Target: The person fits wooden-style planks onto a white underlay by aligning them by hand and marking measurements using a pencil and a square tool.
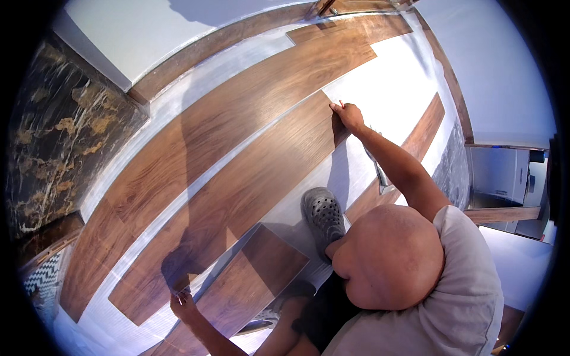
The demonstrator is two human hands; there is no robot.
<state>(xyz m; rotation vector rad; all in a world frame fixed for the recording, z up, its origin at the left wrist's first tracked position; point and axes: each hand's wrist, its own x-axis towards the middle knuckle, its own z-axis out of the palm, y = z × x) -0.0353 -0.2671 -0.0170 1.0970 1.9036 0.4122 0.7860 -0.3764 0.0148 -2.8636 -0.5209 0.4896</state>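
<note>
A long brown wood-look floor plank lies slantwise across the pale floor. At its far right end my right hand is closed round the corner, thumb on the upper face. A small red spot shows by those fingers, too small to name. Close to the plank's near left end my left hand pinches the edge; shadow partly hides its fingertips. Beyond a narrow pale gap runs a row of laid planks, roughly parallel to the held one. A shorter loose plank lies on the near side, right of my left hand.
A foot in a grey clog stands beside the held plank. Another plank lies at the right, near a metal tool partly hidden by my right arm. Black-and-gold marble fills the left side. Brown skirting edges the far wall.
</note>
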